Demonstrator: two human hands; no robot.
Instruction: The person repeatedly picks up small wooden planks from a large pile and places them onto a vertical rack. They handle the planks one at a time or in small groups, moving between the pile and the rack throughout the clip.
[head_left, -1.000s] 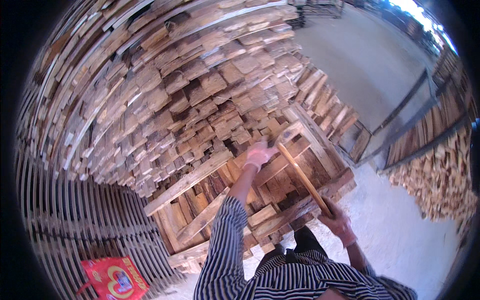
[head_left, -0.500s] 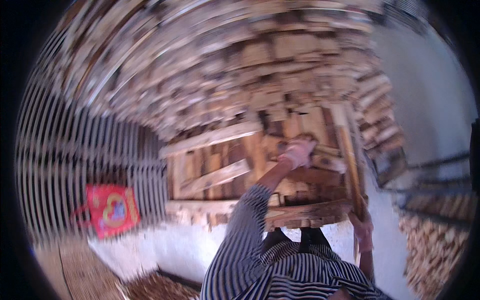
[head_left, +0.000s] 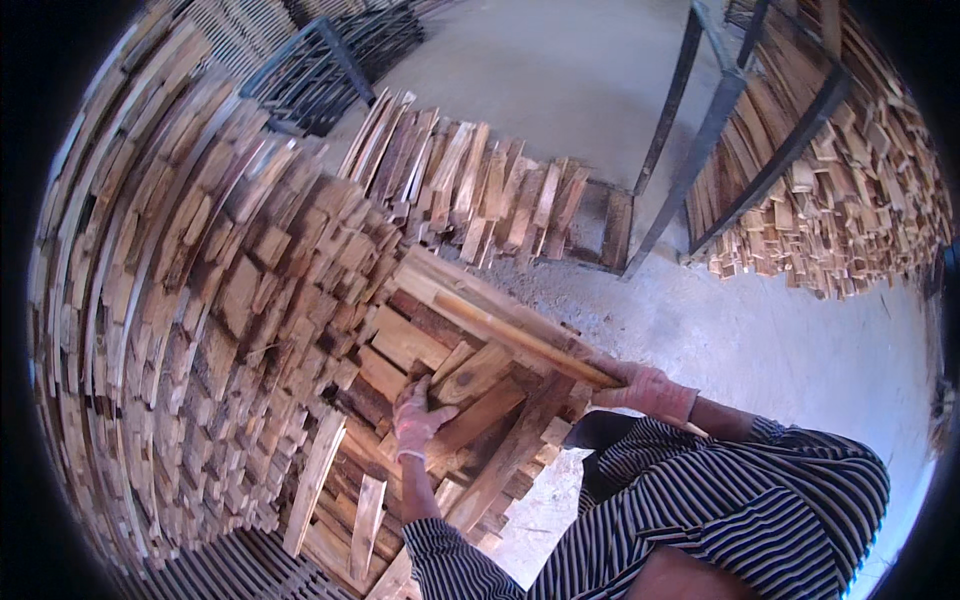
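Observation:
My left hand (head_left: 418,418), in a pinkish glove, lies on short wooden boards inside a crate-like wooden frame (head_left: 505,455), its thumb spread away from the fingers. Under and beside it are a pale board (head_left: 408,338) and a board with a dark oval grain (head_left: 475,373). My right hand (head_left: 655,393), gloved alike, is closed round a long narrow wooden strip (head_left: 530,340). That strip runs along the frame's right side, and a pointed end shows below the hand. Two loose slats (head_left: 367,525) rest across the boards nearer the left.
A tall stack of wood pieces (head_left: 225,330) rises at the left, against the frame. Beyond lies a row of slats (head_left: 485,190). Dark metal racks (head_left: 690,170) stand at the right by another wood pile (head_left: 830,210). Slatted dark bars (head_left: 250,565) show lower left.
My view has swung right, so the red bag is out of sight and the racks show. My left hand still touches the boards; my right hand stays on the strip.

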